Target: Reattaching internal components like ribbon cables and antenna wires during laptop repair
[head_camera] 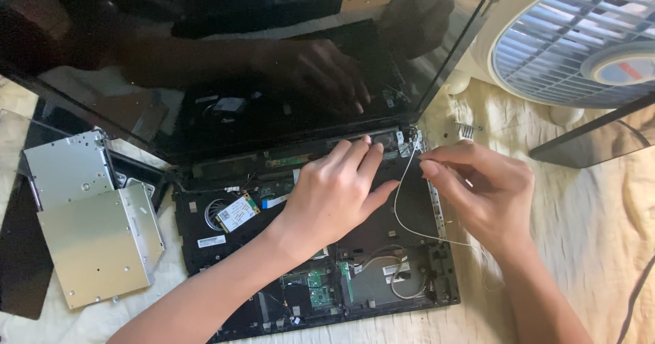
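Both my forearms are bare as far up as they show, with no sleeve, cuff or glove on either. My left hand wears no ring, watch or band, and its nails are short and unpainted. My right hand is just as plain: bare fingers, bare wrist, nails trimmed close, nothing strapped or tied on.

The left hand covers the middle of the opened laptop base, hiding the parts beneath its palm. The base's lower edge is cut off by the frame bottom. The screen and the white fan run past the top edge. The thin white cable disappears behind the right hand; its pinched end cannot be made out. Circuit board components are too small to tell.
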